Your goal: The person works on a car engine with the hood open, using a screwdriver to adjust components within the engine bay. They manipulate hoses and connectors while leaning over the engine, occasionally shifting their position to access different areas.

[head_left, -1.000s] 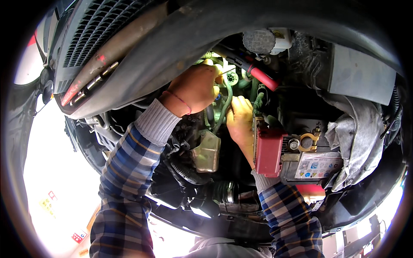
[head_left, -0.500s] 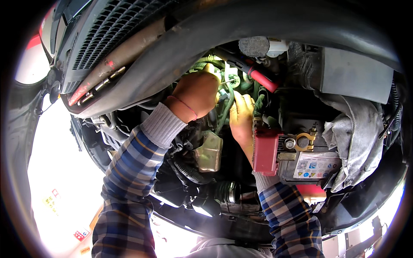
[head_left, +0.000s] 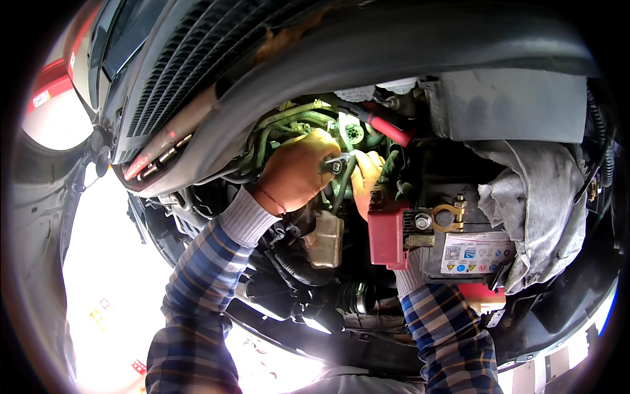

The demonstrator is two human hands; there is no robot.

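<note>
With the middle of the view as the clock's centre, a slotted grille [head_left: 177, 72] fills ten to eleven, and a brown tube [head_left: 174, 134] lies at ten with a slim rod [head_left: 165, 157] alongside. A thick seal [head_left: 367, 59] arches over the top from ten to two, hemming in the space above the hands. Near the centre, at eleven, the left hand [head_left: 296, 167] is curled closed around a small dark fitting [head_left: 336, 167], which pokes out at one o'clock, between the two hands. A hose [head_left: 345, 187] drops just beside it, and a bracket [head_left: 326, 240] sits at six. The right hand [head_left: 367, 177], toward half past two, has its fingers bent in near the hose; I cannot tell whether they hold anything. At four, a red cover [head_left: 386, 236] blocks sight of the right wrist. A bar [head_left: 392, 128] slants at half past one; a battery [head_left: 477, 253] stands toward four, a box [head_left: 512, 105] at two, a cloth [head_left: 538, 217] at three.

The tube is scuffed and round, the seal smooth and black. Both sleeves [head_left: 200, 279] are plaid with ribbed knit cuffs. The bracket is dull, tan and angular; the cover, boxy plastic; the bar, red and black. A brass-coloured clamp [head_left: 457, 213] tops the battery. The box is flat and grey, the cloth crumpled.
</note>
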